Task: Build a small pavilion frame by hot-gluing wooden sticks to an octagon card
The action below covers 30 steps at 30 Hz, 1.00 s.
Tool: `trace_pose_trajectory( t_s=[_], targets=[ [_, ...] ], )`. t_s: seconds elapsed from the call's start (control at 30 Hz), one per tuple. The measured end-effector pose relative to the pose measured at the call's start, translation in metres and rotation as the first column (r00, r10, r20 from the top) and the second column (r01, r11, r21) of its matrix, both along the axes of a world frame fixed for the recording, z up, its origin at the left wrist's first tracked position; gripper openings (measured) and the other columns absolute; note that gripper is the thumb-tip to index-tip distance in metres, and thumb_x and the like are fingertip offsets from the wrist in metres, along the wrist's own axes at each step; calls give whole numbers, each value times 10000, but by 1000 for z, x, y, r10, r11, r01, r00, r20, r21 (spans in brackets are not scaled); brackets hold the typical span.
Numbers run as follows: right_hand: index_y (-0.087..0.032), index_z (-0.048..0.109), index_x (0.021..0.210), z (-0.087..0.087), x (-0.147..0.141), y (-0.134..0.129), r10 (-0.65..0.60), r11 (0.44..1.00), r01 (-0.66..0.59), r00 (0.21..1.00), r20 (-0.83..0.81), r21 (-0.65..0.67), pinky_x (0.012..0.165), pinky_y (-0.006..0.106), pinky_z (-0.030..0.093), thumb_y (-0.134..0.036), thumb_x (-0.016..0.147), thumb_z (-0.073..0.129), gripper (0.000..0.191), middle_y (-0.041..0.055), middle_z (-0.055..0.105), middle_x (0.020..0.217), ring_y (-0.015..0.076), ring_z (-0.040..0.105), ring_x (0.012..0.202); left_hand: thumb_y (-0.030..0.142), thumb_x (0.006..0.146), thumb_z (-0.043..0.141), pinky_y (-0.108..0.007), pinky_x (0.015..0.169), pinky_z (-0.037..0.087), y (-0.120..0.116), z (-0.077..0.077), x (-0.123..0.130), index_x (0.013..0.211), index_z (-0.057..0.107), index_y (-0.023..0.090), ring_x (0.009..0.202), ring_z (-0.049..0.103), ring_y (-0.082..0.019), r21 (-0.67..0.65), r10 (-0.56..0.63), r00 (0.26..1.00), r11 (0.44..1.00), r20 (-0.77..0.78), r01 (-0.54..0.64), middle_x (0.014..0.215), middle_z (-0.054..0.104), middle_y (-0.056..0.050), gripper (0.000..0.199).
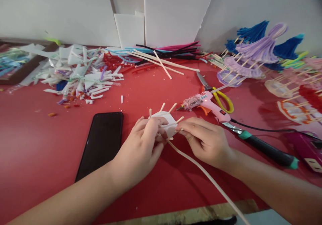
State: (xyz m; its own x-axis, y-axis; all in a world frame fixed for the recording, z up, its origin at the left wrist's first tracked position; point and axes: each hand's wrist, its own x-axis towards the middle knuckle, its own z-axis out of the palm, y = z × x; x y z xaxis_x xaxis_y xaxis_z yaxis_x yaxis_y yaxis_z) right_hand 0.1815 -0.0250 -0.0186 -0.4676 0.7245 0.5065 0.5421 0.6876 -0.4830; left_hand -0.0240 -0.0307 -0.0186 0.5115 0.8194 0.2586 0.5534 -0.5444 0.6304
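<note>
My left hand (142, 141) is closed around the near left side of a small white disc (169, 124). Short wooden sticks (172, 108) stand out around the disc's rim, several of them visible. At the right edge of the disc, my right hand (207, 141) pinches the end of one stick between thumb and fingers. A long cream pipe cleaner (201, 168) trails from the near side of the disc to the table's front edge. My left fingers hide part of the disc and where the pipe cleaner begins.
A pink glue gun (212, 106) lies by yellow-handled scissors (227, 100), with a black-and-green-handled tool (266, 147) nearby. A black phone (103, 141) is left. White scraps (83, 67) and pipe cleaners (173, 52) line the back; carousel-like models (251, 57) stand right.
</note>
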Motion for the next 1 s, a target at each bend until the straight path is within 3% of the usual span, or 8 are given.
trace_pose_trajectory(
  t_s=[0.23,0.43,0.67,1.0],
  targets=[
    [-157,604,960,-3,0,1,-12,1000,13,1000,-10,20,715,208,516,38,792,492,280,47,651,854,110,613,784,35,785,505,-412,848,489,1,-1,1,1117,382,169,876,642,-203,18,-3,1000,1000,9,3,904,637,-53,379],
    [-154,614,983,-6,1,-3,-16,999,18,999,-41,52,731,226,534,-10,824,510,238,66,665,874,124,633,817,36,797,510,-397,855,490,0,0,-1,1040,425,169,1005,598,-228,58,0,1000,998,-12,1,957,621,-78,290],
    [-153,569,1121,-8,1,-6,-81,995,82,997,-20,49,767,251,556,-117,848,566,275,77,699,925,139,667,849,53,809,516,-407,864,487,-1,-1,-1,996,437,160,1040,575,-238,95,10,1000,995,-8,-10,976,606,-98,230],
    [-178,603,917,-6,-2,-3,-90,995,92,995,-44,41,697,219,548,-114,850,575,97,41,702,817,112,663,755,39,791,522,-413,844,497,-1,-1,-1,1020,431,164,953,596,-221,49,8,1000,999,-14,-7,976,598,-89,276]
  ],
)
